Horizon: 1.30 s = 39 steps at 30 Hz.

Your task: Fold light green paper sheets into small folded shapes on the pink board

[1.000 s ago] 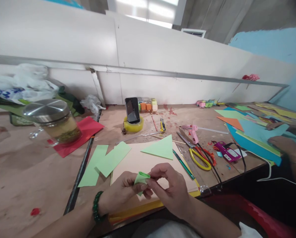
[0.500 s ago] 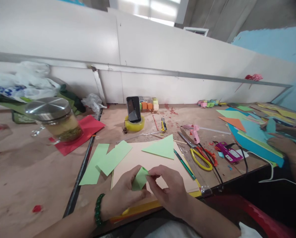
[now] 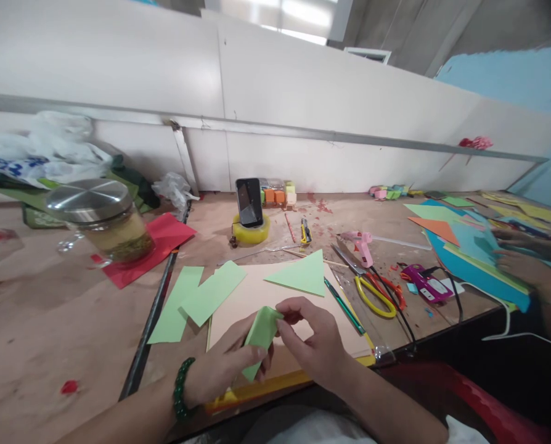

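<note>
A folded piece of light green paper [image 3: 262,328] is held over the stack of pale sheets. My left hand [image 3: 229,364], with a green bead bracelet at the wrist, grips its lower part between thumb and fingers. The thumb and forefinger of my right hand [image 3: 315,339] pinch its upper right corner. On the pale sheets [image 3: 340,336] lie a green paper triangle [image 3: 303,274] and a green pen [image 3: 344,305]. Two light green strips, one upright [image 3: 178,308] and one slanted [image 3: 215,293], overlap to the left.
Scissors [image 3: 372,296], a pink glue gun [image 3: 362,248] and a purple device [image 3: 426,283] with cords lie right. A phone [image 3: 249,200] leans on a yellow tape roll [image 3: 251,231]. A glass tea jar [image 3: 113,231] stands left. Another person's hands [image 3: 520,265] touch coloured paper at right.
The folded green paper has been turned in my fingers, so more of its length shows below my left thumb. My right hand has risen slightly. The other person's hand has shifted a little.
</note>
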### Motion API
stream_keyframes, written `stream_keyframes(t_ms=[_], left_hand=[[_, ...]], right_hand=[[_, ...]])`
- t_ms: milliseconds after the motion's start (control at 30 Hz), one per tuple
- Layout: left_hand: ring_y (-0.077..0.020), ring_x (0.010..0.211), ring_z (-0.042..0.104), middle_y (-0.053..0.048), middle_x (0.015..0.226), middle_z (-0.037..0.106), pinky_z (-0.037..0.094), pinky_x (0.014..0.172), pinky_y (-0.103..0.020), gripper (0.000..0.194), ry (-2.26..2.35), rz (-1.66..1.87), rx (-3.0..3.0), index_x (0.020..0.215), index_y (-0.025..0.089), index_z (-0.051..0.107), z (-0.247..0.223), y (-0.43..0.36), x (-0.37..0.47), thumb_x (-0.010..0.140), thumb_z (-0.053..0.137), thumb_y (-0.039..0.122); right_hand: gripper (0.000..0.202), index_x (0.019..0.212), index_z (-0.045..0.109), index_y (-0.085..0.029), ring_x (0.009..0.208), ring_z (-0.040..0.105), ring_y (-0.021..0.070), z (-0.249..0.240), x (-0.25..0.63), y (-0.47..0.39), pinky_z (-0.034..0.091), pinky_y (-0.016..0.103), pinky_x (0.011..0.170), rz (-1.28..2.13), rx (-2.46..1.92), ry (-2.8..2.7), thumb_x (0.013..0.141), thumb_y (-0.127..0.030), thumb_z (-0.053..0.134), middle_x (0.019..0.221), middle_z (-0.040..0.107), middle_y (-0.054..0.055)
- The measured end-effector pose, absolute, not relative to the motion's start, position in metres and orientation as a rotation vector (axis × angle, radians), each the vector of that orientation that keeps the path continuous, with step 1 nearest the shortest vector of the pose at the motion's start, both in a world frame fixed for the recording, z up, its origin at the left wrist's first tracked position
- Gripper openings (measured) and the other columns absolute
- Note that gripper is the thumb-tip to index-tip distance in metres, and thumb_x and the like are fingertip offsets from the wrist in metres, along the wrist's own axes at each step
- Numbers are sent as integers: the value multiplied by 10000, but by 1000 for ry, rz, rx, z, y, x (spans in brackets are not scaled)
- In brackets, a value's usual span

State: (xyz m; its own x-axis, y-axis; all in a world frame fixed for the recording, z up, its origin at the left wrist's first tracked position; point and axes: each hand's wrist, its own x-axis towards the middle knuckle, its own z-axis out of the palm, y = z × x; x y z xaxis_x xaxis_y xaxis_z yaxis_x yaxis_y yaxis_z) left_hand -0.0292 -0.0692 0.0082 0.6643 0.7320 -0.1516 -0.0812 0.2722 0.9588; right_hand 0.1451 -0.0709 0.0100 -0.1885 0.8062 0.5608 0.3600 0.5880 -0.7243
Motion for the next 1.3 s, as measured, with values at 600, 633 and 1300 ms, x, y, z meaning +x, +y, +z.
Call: stream_keyframes(t_ms=[600, 633, 1300], left_hand=[[-245, 999, 588, -112, 1122, 621, 510, 836, -381, 372, 1137, 798, 1814, 1162, 179, 557, -4, -66, -29, 840, 523, 363], [-249, 1065, 562, -118, 1185, 592, 495, 879, -391, 380, 1212, 875, 1995, 1209, 193, 540, -6, -66, -31, 852, 522, 319], [-219, 781, 613, -137, 945, 689, 498, 695, -323, 422, 909, -225, 3087, 1176, 67, 586, -5, -98, -25, 786, 445, -11]], right_hand=[[255, 1018, 561, -203, 565, 570, 107, -15, 162, -57, 472, 210, 546, 1021, -1221, -1690, 766, -181, 593, 653, 623, -41], [258, 1020, 565, -203, 556, 559, 105, -19, 165, -55, 459, 206, 535, 1029, -1258, -1709, 766, -171, 593, 644, 614, -46], [231, 979, 614, -198, 683, 594, 134, -35, 172, -47, 480, 246, 629, 830, -1440, -1874, 765, -112, 617, 783, 627, -7]])
